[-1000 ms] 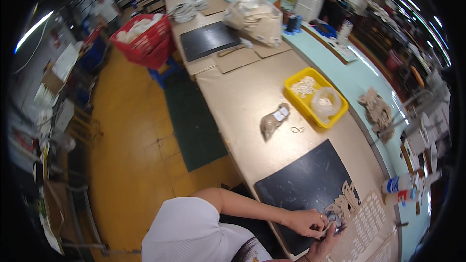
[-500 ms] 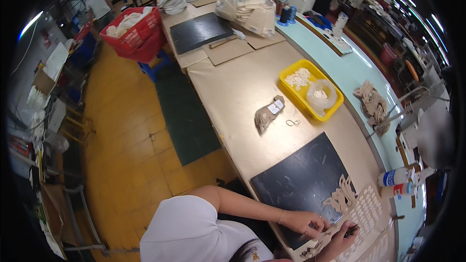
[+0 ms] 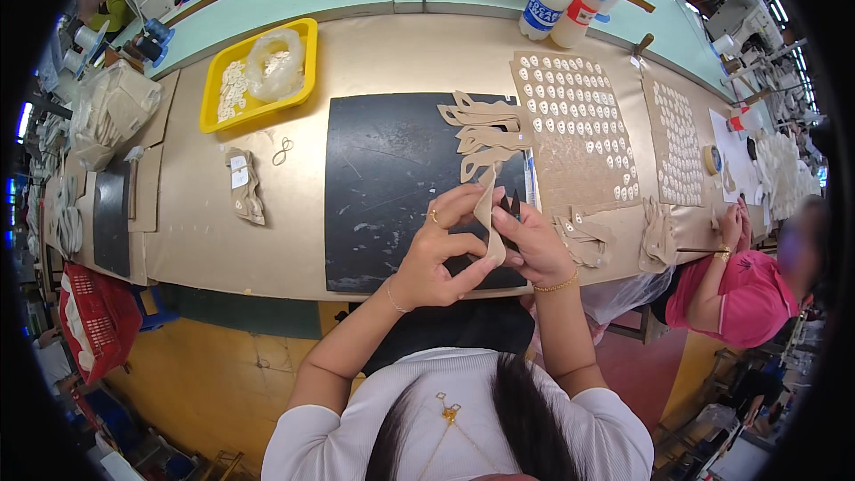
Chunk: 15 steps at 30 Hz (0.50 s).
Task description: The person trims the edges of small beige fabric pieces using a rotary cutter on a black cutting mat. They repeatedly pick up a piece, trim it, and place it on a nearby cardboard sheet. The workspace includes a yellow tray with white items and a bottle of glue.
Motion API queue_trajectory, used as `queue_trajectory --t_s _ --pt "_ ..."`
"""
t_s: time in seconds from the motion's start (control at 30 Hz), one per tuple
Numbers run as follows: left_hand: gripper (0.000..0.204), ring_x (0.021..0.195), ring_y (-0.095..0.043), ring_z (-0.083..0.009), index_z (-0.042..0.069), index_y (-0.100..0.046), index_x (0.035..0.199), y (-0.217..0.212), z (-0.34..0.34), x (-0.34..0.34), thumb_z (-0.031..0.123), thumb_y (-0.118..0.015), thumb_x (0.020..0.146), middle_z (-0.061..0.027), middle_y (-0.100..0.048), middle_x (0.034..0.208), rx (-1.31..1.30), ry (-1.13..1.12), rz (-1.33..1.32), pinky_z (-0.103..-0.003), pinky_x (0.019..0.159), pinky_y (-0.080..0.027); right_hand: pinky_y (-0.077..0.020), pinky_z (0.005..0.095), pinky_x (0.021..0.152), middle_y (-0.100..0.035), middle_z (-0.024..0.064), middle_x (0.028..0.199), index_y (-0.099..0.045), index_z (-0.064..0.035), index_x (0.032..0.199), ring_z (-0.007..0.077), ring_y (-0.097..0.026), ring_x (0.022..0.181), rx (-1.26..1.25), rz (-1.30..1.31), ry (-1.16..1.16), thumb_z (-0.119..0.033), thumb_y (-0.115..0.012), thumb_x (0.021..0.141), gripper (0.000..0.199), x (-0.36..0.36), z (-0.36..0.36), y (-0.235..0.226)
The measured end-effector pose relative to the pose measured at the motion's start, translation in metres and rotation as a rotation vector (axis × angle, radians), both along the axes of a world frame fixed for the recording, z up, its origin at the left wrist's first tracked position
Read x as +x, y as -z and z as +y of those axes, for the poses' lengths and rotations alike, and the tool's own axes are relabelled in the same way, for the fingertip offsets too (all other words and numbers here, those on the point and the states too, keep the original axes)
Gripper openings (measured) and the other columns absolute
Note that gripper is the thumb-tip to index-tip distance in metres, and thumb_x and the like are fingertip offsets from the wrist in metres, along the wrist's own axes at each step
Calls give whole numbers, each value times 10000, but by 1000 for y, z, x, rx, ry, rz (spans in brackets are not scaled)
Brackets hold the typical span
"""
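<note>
Beige strip [image 3: 484, 213], raised over the black mat [image 3: 383, 205]
Left hand [image 3: 436, 254] pinches it between fingers; right hand [image 3: 539, 248] grips a dark pointed tool [image 3: 515, 206]; best keep the strip taut, tool tips clear

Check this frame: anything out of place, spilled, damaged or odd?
Nothing looks spilled or broken. Two mild oddities: the white pieces on the brown sheet beside the black mat leave its lower left bare, so their rows look uneven, and the mat carries pale scuffs, perhaps wear. Loose white bits lie within the yellow tray.

The ribbed shirt [image 3: 463, 376] (short-sleeved) is white.
</note>
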<state>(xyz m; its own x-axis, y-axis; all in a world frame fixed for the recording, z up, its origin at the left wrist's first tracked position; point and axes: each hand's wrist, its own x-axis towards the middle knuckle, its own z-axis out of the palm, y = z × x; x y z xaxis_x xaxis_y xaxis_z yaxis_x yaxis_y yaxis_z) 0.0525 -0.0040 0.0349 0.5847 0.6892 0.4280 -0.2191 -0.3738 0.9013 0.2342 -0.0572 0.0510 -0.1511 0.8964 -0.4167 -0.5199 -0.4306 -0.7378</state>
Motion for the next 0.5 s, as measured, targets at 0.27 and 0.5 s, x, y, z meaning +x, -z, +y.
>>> queue_trajectory --t_s 0.27,0.5 --pt "144 1316 -513 -402 63 -779 887 3 4 -25 183 -715 840 -249 -524 1428 150 -75 90 -485 1130 -339 -327 189 417 -593 20 858 -540 -43 1185 15 -427 493 -103 139 -57 -164 -642 1002 242 -17 12 5" --pt "427 1085 -558 -167 74 -495 1231 23 -12 8 162 -763 911 -116 -599 1212 -352 -133 -234 -293 955 -436 -366 196 484 -593 8 761 -601 -26 1073 30 -462 550 145 -542 25 -79 -666 943 155 1 2 2"
